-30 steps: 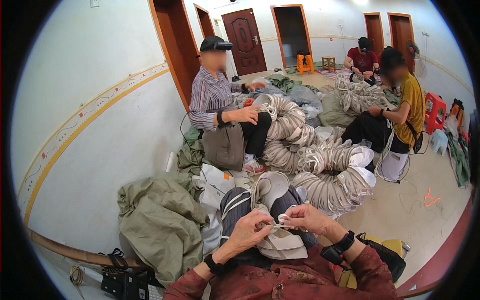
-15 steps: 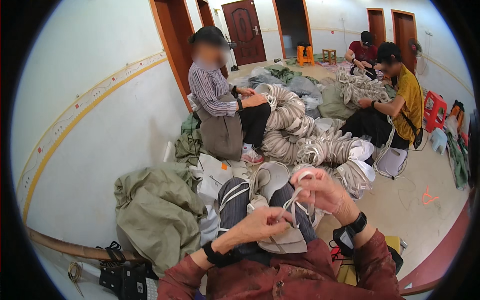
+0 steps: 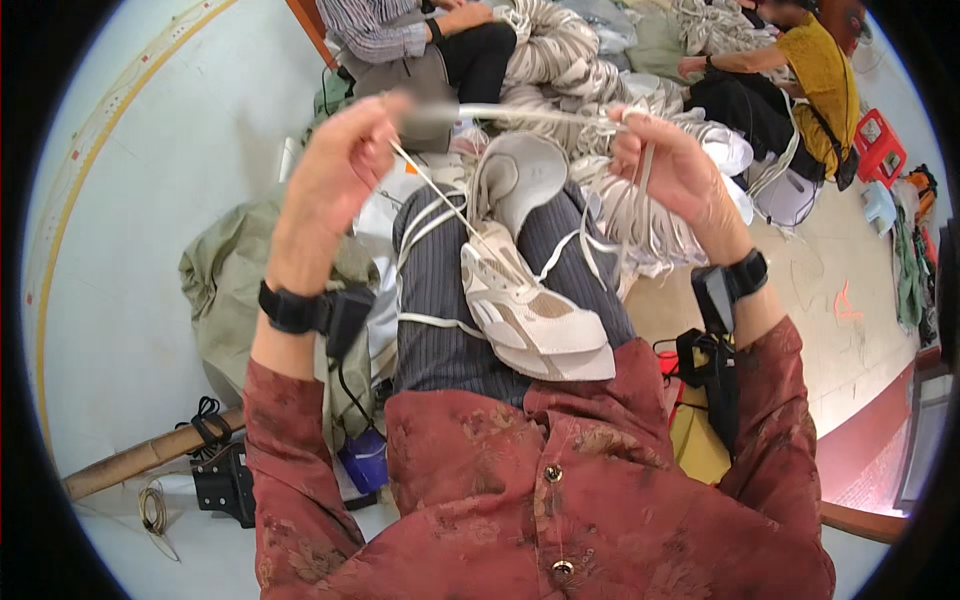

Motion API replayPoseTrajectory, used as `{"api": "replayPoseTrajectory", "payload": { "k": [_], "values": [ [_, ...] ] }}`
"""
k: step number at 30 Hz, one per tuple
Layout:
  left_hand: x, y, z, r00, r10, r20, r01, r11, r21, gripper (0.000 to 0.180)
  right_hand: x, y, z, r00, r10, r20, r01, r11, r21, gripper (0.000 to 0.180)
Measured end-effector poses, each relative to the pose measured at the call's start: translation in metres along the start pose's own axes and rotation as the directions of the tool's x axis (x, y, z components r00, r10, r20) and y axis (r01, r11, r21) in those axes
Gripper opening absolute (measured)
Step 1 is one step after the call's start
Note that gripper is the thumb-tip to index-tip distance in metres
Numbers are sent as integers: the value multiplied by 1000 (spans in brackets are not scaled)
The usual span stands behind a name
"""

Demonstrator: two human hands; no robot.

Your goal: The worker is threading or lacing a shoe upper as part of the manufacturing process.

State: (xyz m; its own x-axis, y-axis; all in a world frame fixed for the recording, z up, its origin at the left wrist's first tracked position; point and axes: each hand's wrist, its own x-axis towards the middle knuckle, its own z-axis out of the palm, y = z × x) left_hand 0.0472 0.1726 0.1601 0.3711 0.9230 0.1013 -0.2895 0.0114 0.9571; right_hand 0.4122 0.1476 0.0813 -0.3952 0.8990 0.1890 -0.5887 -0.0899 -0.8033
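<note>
A beige and white shoe upper (image 3: 530, 305) lies across my lap, its toe end toward me and its open collar toward my knees. My left hand (image 3: 340, 170) is raised at the left with its fingers closed on a white shoelace (image 3: 535, 114). From near this hand, one strand runs down to the eyelets of the upper. Opposite it, my right hand (image 3: 675, 175) pinches the lace, which is stretched between both hands above the upper. A loose strand hangs below the right fingers. More white lace (image 3: 440, 321) trails over my striped trousers.
Beyond my knees lie bundled rows of shoe uppers (image 3: 640, 215). One co-worker (image 3: 375, 30) sits at the far left, another in yellow (image 3: 815, 70) at the far right. An olive cloth sack (image 3: 225, 270) is at my left. A red stool (image 3: 880, 145) stands at the right.
Both hands have risen and moved far apart, the left hand leftward, drawing the lace out between them. The view has tilted down, so more of the upper and my lap shows.
</note>
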Motion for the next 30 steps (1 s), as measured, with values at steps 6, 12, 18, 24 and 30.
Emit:
{"api": "replayPoseTrajectory", "payload": {
  "k": [6,12,18,24,30],
  "values": [
    [23,16,-68,997,-20,-68,9,988,-156,28,7,-4,-30,996,-3,-91,6,999,33,32],
    [8,32,-134,962,20,-271,-40,997,-67,36,-21,21,-34,934,-156,-322,-114,724,-681,38],
    [-56,1,-150,936,-19,-351,143,933,331,45,-60,30,37,960,270,-75,-214,534,-818,38],
    [-118,-65,-48,928,-368,-56,315,696,645,31,-69,42,65,877,479,46,-269,566,-779,39],
    [-153,-118,-1,937,-307,165,117,722,682,31,-76,32,80,848,530,-11,-305,470,-829,37]
  ]
}}
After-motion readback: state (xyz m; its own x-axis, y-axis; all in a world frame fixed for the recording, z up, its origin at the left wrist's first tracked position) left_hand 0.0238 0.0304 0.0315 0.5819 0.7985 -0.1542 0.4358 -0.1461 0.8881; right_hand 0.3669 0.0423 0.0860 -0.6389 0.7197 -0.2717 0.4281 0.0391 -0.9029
